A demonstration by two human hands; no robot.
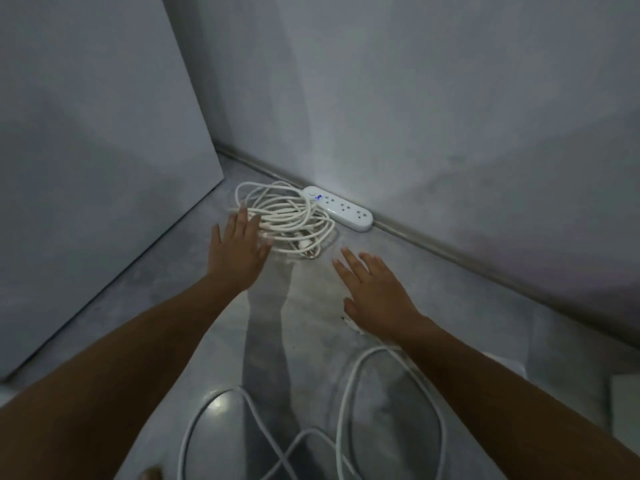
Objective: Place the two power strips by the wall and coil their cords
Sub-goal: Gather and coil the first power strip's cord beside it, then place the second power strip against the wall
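Power strip (337, 208): lies flat against the wall's base, its coiled cord (287, 221) just beside it.
Left hand (239, 249): fingers spread, empty, over the coil (tidying, I'd guess).
Right hand (375, 294): spread, empty.
Loose cord (349, 393): uncoiled, nearer.

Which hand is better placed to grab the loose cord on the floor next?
Probably the right hand: the loose cord loops directly beneath its wrist. The left hand is at the coiled cord beside the power strip.
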